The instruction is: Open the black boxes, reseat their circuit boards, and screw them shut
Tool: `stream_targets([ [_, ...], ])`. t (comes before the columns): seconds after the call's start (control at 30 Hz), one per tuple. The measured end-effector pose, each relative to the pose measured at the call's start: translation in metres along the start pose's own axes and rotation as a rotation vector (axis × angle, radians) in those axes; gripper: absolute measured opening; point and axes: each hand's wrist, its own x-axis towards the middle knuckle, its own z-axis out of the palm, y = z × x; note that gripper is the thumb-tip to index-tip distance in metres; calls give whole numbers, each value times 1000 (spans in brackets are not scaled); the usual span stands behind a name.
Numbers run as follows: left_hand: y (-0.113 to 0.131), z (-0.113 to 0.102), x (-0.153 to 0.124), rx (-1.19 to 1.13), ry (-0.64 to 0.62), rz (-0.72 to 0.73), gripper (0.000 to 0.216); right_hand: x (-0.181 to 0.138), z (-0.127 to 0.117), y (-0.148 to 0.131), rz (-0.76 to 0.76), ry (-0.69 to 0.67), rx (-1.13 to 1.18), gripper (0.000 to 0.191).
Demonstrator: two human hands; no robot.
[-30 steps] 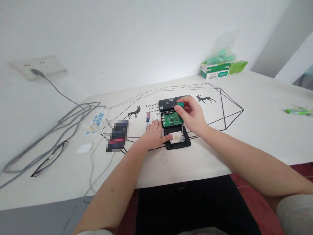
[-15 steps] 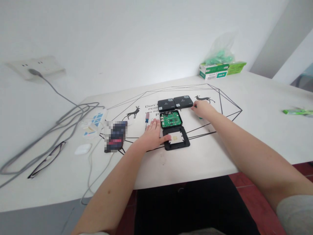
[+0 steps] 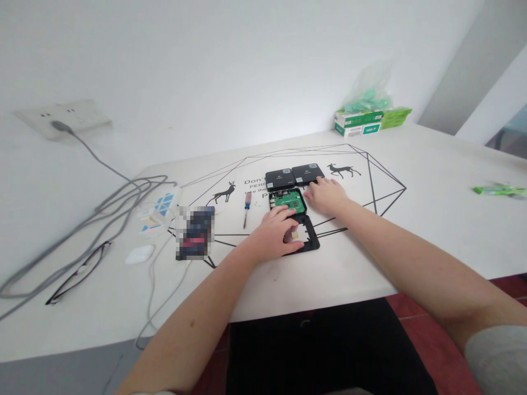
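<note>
My left hand (image 3: 272, 233) lies over the left part of an open black case half (image 3: 307, 237) near the table's front. Its fingers curl over the half's far edge and the thumb sits inside it. Just behind lies a second case half holding a green circuit board (image 3: 290, 200). My right hand (image 3: 327, 195) rests flat on the table at the board's right edge, fingers stretched out, with nothing seen in it. Two closed black boxes (image 3: 280, 178) (image 3: 307, 172) sit side by side behind the board.
A screwdriver (image 3: 246, 207) lies left of the board. Further left are a blurred dark object (image 3: 195, 231), a power strip (image 3: 158, 211) with grey cables, a white pod (image 3: 140, 254) and glasses (image 3: 78, 272). Green boxes (image 3: 362, 123) stand at the back; a green packet (image 3: 498, 190) lies far right.
My right hand carried a small green piece to the right, out of sight, then came back empty beside the board. My left hand slid right onto the open case half and curled.
</note>
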Motion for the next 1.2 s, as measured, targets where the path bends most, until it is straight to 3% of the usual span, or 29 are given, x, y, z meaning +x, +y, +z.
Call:
stream_targets([
  [0.13,-1,2,5,-33,67,62,25,-2,4,-9,19,-27,-28,53],
  [0.33,-1,2,4,-211,203,98,31,-1,0,-4,-8,35,12,42],
  [0.47,-3,-6,5,-450,394,-28,26,-2,-4,-7,-155,87,186,36],
  [0.63,-11,-16,14,-1145,770,-324,38,-9,-2,-15,-260,-7,272,40],
  [0.73,-19,-21,18,-1382,924,-432,42,-10,1,-15,-268,-30,285,45],
  [0.93,-39,-24,16,-1531,868,-561,48,-5,3,-12,-282,-137,283,69],
  [1.2,-39,-22,12,-1553,810,-449,54,-15,-13,-10,-370,-300,299,72],
])
